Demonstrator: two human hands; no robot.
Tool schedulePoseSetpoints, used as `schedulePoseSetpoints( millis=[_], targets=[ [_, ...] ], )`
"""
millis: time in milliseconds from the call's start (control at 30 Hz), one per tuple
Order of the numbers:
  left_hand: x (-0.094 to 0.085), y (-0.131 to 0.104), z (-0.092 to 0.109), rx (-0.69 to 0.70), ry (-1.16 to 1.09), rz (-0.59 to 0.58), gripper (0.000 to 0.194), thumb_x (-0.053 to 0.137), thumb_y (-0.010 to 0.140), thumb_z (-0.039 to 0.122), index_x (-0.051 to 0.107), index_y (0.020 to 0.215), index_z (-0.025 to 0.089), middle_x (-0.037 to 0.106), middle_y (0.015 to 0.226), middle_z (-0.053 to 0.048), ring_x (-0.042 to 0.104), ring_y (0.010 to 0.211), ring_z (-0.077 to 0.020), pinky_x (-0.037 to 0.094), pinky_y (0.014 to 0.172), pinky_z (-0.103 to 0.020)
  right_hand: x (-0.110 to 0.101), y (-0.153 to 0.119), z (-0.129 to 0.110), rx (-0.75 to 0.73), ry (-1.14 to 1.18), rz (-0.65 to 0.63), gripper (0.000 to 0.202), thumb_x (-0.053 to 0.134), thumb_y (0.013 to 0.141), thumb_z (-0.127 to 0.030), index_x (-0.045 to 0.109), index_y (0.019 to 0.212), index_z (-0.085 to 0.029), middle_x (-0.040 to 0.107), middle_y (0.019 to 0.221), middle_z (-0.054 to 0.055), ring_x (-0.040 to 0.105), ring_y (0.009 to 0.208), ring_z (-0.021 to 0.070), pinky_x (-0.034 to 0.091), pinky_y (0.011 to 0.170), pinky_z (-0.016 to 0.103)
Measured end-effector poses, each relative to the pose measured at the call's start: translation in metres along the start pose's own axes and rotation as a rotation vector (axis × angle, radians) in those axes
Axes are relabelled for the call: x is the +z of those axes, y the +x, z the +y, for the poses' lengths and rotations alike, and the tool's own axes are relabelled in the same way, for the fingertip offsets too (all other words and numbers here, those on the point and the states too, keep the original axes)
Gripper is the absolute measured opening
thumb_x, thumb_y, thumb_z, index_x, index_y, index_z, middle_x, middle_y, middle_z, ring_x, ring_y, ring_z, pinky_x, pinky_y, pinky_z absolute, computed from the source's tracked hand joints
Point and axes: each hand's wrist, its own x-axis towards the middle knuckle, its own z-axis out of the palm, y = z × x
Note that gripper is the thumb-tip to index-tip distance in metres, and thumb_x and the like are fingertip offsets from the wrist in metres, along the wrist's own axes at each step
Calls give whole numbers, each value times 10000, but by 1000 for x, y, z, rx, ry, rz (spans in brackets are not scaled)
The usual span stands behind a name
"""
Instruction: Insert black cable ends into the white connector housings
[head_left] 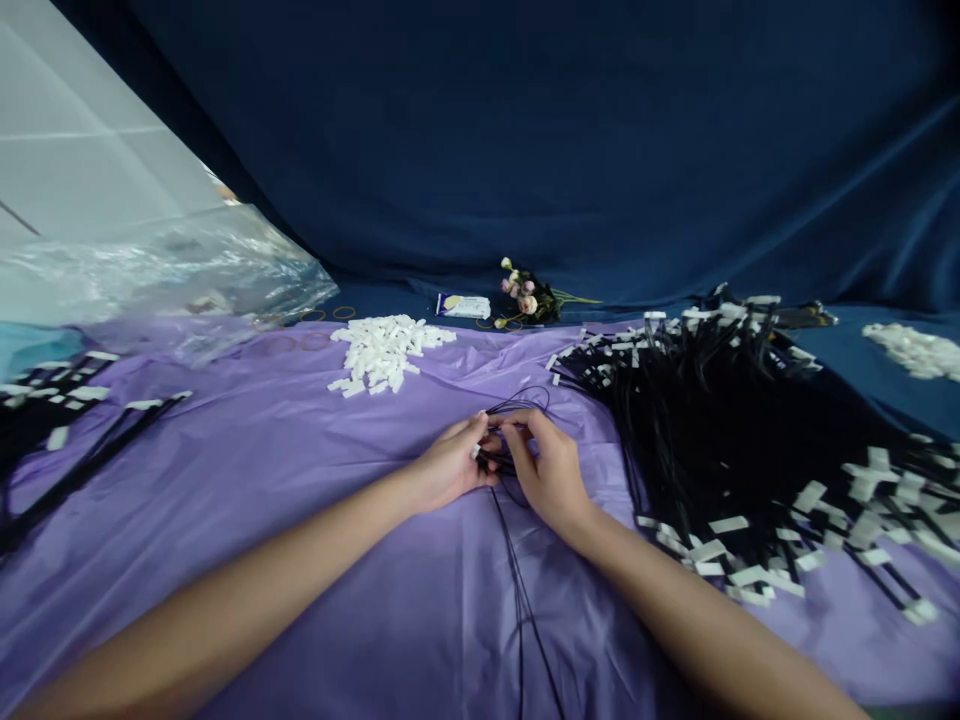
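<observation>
tangle risk: the black cords [504, 463] could knot up imo, b/c thin loops stick out past the far side of the fingers & loose strands trail to the near edge; a hard pull prob tightens any crossing.
slip risk: white tab [475, 452] by the left fingertips is tiny; if the pinch slackens, it could get lost in the bundle or strands could slide out uneven.
catch risk: trailing strands lie over the wrinkled purple sheet [300, 470]; a fold or forearm could snag 'em & tug the bunch out of line.
spill risk: tabbed pile [697, 430] sits near the right forearm; a wide sweep could drag its near tabs along. loose white pcs [386, 350], far & a bit left, could scatter if bumped.
cord look: v. thin, black, smooth-ish, bendy; bunched btwn the hands, curling in loops on the far side, a few strands running down near side. exact count n/a, too fine & part hidden.
cord spot: mid-scene, btwn both hands, above the sheet w/ tails hanging toward near edge.
left hand [448, 465]: fingers curled round the cords, thumb pressed in on top.
right hand [553, 475]: narrow, thumb & index pinched on same cords; exact contact pt partly hidden, can't tell.
</observation>
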Motion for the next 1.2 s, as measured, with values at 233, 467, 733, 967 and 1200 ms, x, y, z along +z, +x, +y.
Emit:
schedulePoseSetpoints(
  millis=[233,467,733,967,1200],
  targets=[
    [7,-7,3,43,52,29,239,660,796,333,612,932,144,554,748,-37,551,644,-124,410,518,-221,-9,0,-1,-22,38,-24,146,437,935,-220,577,976,-205,693,963,48,656,867,159,508,795,280],
    [12,-8,0,146,5,166,160,688,772,240,612,878,147,543,753,-9,544,648,-101,429,510,-211,-13,-2,3,-36,9,9,129,470,914,-244,583,942,-187,679,867,44,646,801,165,495,735,272],
    [15,-10,0,143,-2,196,140,698,743,186,564,771,156,574,706,-7,558,606,-105,420,510,-207,-14,-5,0,-69,-20,47,84,522,889,-234,589,892,-183,661,813,15,622,735,136,471,710,251],
    [19,-13,-1,137,-3,224,176,739,690,155,601,798,145,609,713,-14,571,613,-97,407,549,-203,-15,-7,-5,-46,-25,82,63,625,832,-244,641,815,-186,658,718,-15,602,668,124,459,688,253],
    [12,-12,-5,162,13,194,206,773,655,182,621,790,146,591,735,1,556,653,-87,411,606,-218,-15,-5,-11,89,133,118,128,637,822,-285,663,879,-173,693,815,21,640,718,140,505,691,259]
  ],
)
